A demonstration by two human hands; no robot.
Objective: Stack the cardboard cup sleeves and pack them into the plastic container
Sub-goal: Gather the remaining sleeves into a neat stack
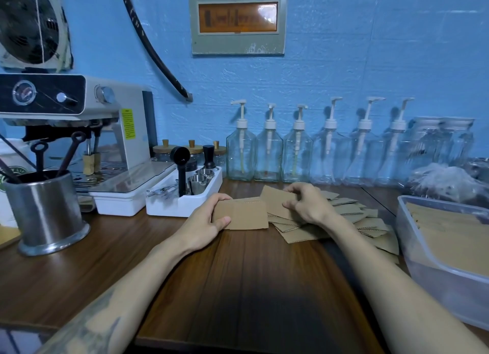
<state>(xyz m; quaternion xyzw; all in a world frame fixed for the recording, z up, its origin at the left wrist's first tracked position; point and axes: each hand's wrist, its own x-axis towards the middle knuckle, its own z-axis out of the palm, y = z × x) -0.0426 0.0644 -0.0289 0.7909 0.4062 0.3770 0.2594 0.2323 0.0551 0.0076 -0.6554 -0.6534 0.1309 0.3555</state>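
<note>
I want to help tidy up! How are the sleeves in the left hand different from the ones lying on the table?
The held stack is squared up, edges lined; the loose pile is fanned out and crooked. The left hand grips the stack, lifting it on edge; the pile lies flat on the table. The right hand pinches one sleeve from the pile. Both are brown corrugated cardboard.

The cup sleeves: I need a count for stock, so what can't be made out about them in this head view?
- Stack in the left hand: seen flat-on, thickness hidden, so no count.
- Loose pile: sleeves overlap, and the right hand and forearm cover part.
- Plastic container: cut off by the right edge; its cloudy wall blurs the sleeves inside.
- Sleeve pinched by the right hand: whether one or several, unclear.
</note>
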